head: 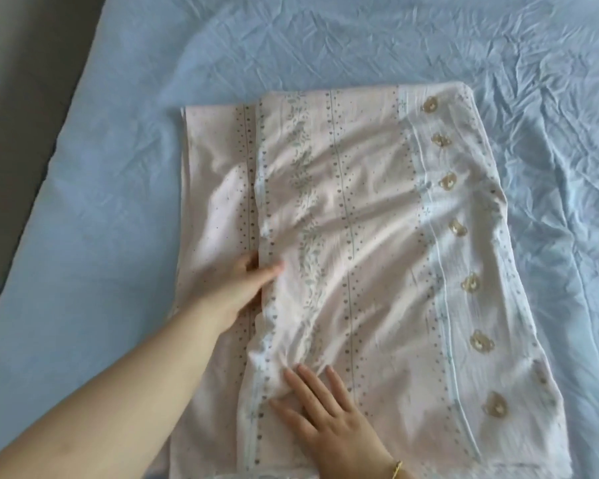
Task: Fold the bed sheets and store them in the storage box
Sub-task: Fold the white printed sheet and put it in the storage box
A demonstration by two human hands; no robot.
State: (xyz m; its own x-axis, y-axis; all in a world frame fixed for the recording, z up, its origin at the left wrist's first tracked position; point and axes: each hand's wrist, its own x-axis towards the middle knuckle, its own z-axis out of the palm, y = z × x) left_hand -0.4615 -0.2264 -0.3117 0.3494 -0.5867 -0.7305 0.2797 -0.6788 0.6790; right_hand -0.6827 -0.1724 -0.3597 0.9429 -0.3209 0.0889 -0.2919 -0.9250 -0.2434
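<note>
A pale pink bed sheet (360,216) with dotted stripes, leaf bands and a row of small bear prints lies folded in a long strip on the bed. Its top layer ends at a long edge on the left, leaving a narrower strip of the lower layer showing. My left hand (246,292) is at that edge, thumb on top of the upper layer and fingers tucked under it. My right hand (322,409) lies flat with spread, straight fingers, pressing on the sheet near the front end. No storage box is in view.
The sheet lies on a wrinkled light blue bedcover (360,39) that fills most of the view. The bed's left edge runs diagonally, with grey floor (18,84) beyond it. A gold bracelet (397,470) is on my right wrist.
</note>
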